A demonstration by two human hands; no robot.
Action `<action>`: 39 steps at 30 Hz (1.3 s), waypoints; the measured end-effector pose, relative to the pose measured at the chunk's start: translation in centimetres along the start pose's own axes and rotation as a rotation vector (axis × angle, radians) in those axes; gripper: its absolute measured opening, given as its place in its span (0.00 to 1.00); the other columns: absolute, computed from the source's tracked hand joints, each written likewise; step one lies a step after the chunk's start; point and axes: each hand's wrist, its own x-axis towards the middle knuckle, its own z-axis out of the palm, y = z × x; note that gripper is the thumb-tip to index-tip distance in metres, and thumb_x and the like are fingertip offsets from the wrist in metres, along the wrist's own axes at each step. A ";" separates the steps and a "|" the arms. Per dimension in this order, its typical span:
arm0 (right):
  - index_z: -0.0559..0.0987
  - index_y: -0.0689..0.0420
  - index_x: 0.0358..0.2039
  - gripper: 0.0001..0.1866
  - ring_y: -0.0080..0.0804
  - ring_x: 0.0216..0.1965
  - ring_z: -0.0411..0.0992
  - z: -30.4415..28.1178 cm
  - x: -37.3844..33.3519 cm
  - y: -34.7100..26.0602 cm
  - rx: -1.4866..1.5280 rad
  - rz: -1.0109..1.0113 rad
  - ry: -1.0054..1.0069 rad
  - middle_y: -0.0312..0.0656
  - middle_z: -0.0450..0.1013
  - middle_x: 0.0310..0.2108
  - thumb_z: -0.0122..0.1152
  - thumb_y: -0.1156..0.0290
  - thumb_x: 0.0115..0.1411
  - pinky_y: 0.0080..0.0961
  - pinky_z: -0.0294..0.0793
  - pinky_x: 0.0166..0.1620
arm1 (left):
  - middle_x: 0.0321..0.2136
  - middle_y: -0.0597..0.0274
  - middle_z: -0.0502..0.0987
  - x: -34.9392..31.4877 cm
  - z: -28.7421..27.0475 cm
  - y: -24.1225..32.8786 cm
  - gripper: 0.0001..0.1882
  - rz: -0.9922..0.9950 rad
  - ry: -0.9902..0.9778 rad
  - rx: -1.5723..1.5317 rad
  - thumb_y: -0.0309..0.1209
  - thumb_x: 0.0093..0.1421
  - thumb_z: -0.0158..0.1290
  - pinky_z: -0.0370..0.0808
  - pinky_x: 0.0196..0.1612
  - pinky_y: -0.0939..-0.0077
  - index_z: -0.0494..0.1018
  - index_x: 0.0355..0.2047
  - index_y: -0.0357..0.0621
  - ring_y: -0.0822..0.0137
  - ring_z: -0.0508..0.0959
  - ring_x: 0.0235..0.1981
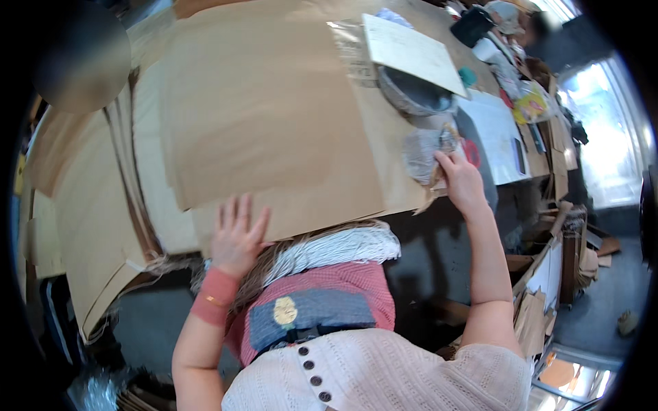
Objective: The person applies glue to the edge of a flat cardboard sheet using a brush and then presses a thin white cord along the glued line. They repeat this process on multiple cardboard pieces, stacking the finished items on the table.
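A large stack of brown paper sheets (274,109) covers the middle of the table. My left hand (240,236) lies on its near edge with the fingers spread and stretched out. Off to the right, my right hand (460,181) has its thumb and fingers pressed together beside a crumpled clear plastic bag (420,154). Something thin and brownish shows at those fingertips, too blurred to name. Just beyond the bag is a red ring-shaped thing (471,153). A bundle of white strings (336,250) lies across my lap, under the table edge.
Behind the bag stands a grey bowl (408,96), partly covered by a white board (412,51). A white sheet (490,130) and a dark phone-like object (518,156) lie at the right. More brown paper (89,205) curves over the left edge. Cardboard scraps (534,315) are piled lower right.
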 end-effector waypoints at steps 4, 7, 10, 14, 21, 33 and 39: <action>0.78 0.57 0.39 0.11 0.36 0.26 0.74 -1.9 2.5 0.9 0.228 0.097 0.412 0.40 0.73 0.24 0.59 0.74 0.54 0.29 0.72 0.30 | 0.63 0.46 0.55 0.6 -1.3 -1.3 0.38 -0.005 -0.074 0.050 0.54 0.50 0.52 0.51 0.62 0.45 0.63 0.59 0.51 0.41 0.55 0.62; 0.79 0.62 0.31 0.08 0.22 0.20 0.72 -2.6 7.7 2.1 0.826 0.394 0.571 0.36 0.74 0.20 0.62 0.69 0.55 0.21 0.70 0.25 | 0.63 0.45 0.53 0.2 -0.7 -2.0 0.41 0.011 -0.067 0.129 0.65 0.56 0.34 0.47 0.63 0.43 0.62 0.60 0.50 0.40 0.51 0.64; 0.78 0.65 0.28 0.11 0.19 0.18 0.71 -0.5 12.5 4.6 0.971 0.499 0.460 0.37 0.74 0.18 0.63 0.69 0.53 0.18 0.69 0.22 | 0.63 0.45 0.53 0.5 -1.0 -1.6 0.41 0.033 -0.032 0.107 0.65 0.57 0.30 0.46 0.63 0.42 0.62 0.60 0.50 0.40 0.51 0.64; 0.77 0.64 0.27 0.13 0.20 0.18 0.69 2.1 14.6 6.2 0.816 0.640 0.392 0.37 0.73 0.17 0.64 0.65 0.55 0.19 0.66 0.23 | 0.63 0.44 0.53 0.4 -0.9 -1.4 0.41 0.006 -0.067 0.115 0.66 0.58 0.26 0.45 0.63 0.41 0.62 0.60 0.50 0.41 0.51 0.64; 0.77 0.65 0.20 0.21 0.29 0.19 0.74 -1.1 13.9 5.4 0.698 0.670 0.382 0.41 0.74 0.16 0.61 0.57 0.54 0.28 0.72 0.26 | 0.63 0.45 0.53 0.4 -1.0 -1.7 0.40 0.018 -0.069 0.124 0.65 0.59 0.27 0.47 0.63 0.43 0.63 0.59 0.50 0.41 0.52 0.64; 0.74 0.57 0.24 0.05 0.14 0.20 0.60 -6.0 7.6 -9.6 1.192 0.345 0.655 0.28 0.65 0.17 0.60 0.74 0.54 0.13 0.56 0.23 | 0.50 0.51 0.69 -2.1 -1.8 -2.0 0.32 -0.119 0.168 -0.198 0.36 0.47 0.62 0.66 0.53 0.58 0.66 0.52 0.36 0.50 0.68 0.51; 0.79 0.60 0.35 0.11 0.29 0.22 0.70 -3.3 4.3 -23.3 1.070 -0.335 0.032 0.41 0.73 0.23 0.66 0.77 0.49 0.24 0.69 0.26 | 0.49 0.50 0.72 -5.3 -1.0 -4.4 0.24 -0.189 0.243 -0.367 0.21 0.43 0.61 0.71 0.52 0.62 0.72 0.45 0.35 0.49 0.70 0.53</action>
